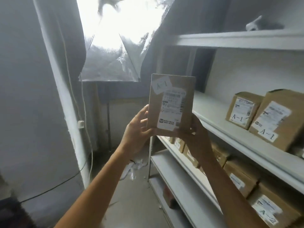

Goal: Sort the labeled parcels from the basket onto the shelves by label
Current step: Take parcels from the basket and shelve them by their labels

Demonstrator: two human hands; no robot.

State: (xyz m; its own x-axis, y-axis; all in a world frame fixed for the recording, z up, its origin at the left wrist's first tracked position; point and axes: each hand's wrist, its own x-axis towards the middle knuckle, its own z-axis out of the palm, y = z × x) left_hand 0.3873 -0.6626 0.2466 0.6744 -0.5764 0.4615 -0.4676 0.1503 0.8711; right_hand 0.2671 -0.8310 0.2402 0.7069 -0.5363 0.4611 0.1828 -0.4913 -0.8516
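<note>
A small flat brown cardboard parcel (171,102), labelled A-1, is held upright at its lower corners by the left hand (139,127) and right hand (195,130), in front of the white metal shelves (230,130). It is judged light and stiff, best gripped by its edges. Beyond, two brown A-1 boxes (263,117) are seen standing on the middle shelf.

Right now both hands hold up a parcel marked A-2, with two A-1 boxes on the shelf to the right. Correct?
Not quite. The parcel in both hands, left and right, is marked A-1, not A-2, as the head view shows. Two A-1 boxes do sit on the shelf.
</note>
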